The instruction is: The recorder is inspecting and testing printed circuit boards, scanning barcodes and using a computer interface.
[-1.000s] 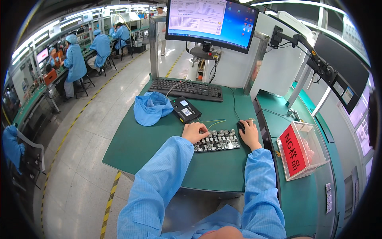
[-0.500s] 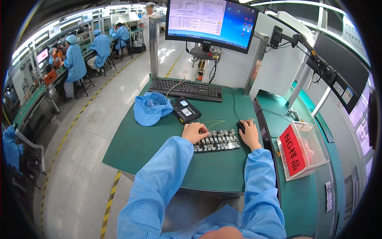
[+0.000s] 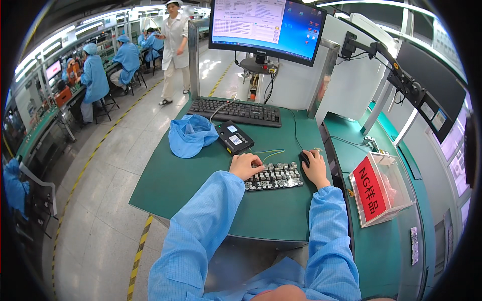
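On the green desk mat lies a panel of small circuit boards point(image 3: 273, 177) in several rows, with silvery connectors. My left hand point(image 3: 245, 166) rests at the panel's left end, fingers curled and closed over its upper left corner; what the fingertips grip there is too small to make out. To the right of the panel, my right hand point(image 3: 315, 169) is wrapped over a black computer mouse point(image 3: 303, 158). Thin yellow and green wires point(image 3: 271, 152) run from a black box with a small screen point(image 3: 235, 138) toward the panel near my left fingers.
A blue cap point(image 3: 192, 136) lies left of the box, and a black keyboard point(image 3: 236, 112) sits behind it. A lit monitor point(image 3: 268, 29) stands at the back. On the right bench is a clear bin with a red sign point(image 3: 369, 190). Co-workers in blue sit far left.
A person in a white coat has walked closer along the aisle, behind the desk's left side. My two hands and the circuit board panel show no visible movement.
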`<state>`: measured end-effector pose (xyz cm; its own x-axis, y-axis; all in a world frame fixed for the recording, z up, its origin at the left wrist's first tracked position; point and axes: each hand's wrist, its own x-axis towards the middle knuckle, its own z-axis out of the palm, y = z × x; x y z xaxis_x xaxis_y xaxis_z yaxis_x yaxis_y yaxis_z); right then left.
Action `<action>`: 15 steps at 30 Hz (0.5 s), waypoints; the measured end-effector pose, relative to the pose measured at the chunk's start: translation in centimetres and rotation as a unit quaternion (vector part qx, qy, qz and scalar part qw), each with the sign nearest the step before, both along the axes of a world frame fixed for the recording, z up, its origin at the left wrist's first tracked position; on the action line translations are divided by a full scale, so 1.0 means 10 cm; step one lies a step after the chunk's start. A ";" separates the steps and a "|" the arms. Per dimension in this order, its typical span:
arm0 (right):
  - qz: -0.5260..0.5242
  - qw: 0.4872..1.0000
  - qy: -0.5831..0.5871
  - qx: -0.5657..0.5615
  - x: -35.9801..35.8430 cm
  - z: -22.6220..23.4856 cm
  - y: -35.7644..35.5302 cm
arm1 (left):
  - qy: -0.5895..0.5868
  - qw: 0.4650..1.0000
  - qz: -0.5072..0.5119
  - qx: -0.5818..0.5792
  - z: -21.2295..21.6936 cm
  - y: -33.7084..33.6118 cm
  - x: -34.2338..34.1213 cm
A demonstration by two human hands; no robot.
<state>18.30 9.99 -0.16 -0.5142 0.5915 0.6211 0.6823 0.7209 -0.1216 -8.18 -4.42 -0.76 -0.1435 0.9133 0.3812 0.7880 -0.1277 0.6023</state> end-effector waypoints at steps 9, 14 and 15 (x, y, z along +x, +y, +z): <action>0.001 1.000 0.003 -0.005 0.00 0.00 0.01 | 0.003 1.000 -0.001 0.002 0.00 0.00 0.00; 0.000 1.000 0.004 -0.013 0.00 0.00 0.00 | 0.005 1.000 -0.002 0.011 -0.01 0.00 -0.01; 0.001 1.000 0.006 -0.010 0.00 0.00 0.00 | 0.002 1.000 -0.002 0.008 -0.01 0.00 -0.01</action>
<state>18.29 10.03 -0.20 -0.5085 0.6034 0.6143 0.6794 0.7194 -0.1443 -8.25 -4.39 -0.81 -0.1375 0.9079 0.3960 0.7895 -0.1410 0.5973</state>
